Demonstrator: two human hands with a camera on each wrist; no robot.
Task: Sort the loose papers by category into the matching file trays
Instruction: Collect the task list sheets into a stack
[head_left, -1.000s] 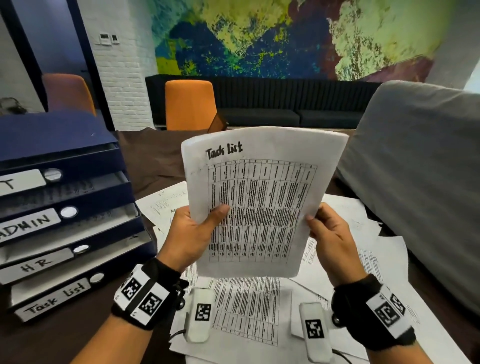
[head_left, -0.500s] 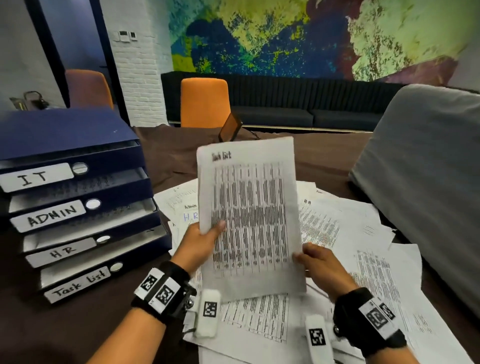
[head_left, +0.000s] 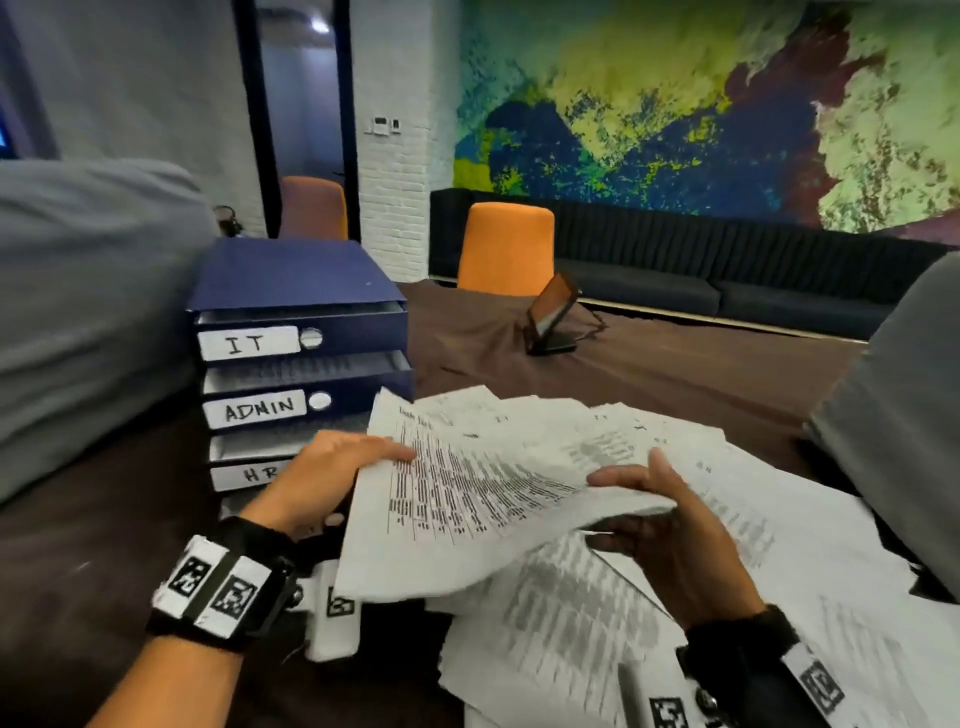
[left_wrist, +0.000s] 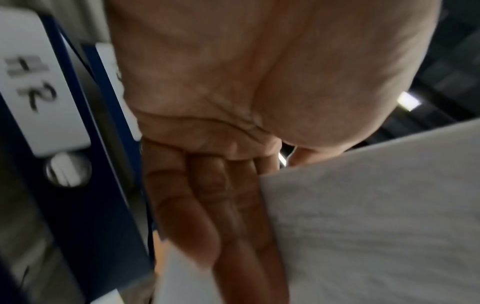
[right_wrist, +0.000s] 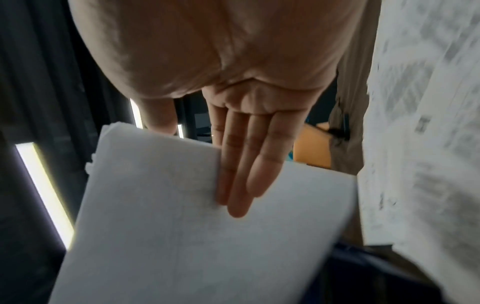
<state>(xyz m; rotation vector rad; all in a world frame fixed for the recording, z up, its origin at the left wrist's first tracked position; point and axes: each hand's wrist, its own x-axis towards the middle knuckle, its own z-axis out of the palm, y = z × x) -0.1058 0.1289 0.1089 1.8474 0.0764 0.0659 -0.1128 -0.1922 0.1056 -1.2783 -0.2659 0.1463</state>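
Both hands are on the task-list sheet (head_left: 467, 499), and it has come down from the upright reading position of a second ago to a tilted, near-flat carry, swinging left toward the file trays (head_left: 301, 364). The left hand (head_left: 322, 483) pinches the sheet's left edge, thumb on top and fingers (left_wrist: 221, 205) straight underneath. The right hand (head_left: 670, 535) grips the right edge the same way, thumb over the print, fingers (right_wrist: 241, 170) flat against the blank underside.

The view has swung left too, so the stack now sits dead ahead, its IT label (head_left: 249, 343), ADMIN label (head_left: 260, 410) and HR label (head_left: 249, 475) readable. The Task List tray, visible at the bottom of the stack a moment ago, is now hidden behind the left hand and the sheet.

So the reading appears done and the filing underway. By its heading, this sheet belongs in that bottom tray, so the hands likely need to drop lower and slide the leading edge in flat. A floppy sheet could buckle at the tray's lip.

Plenty of loose papers (head_left: 727, 545) lie spread on the brown table (head_left: 675, 374), so the sort looks far from finished.
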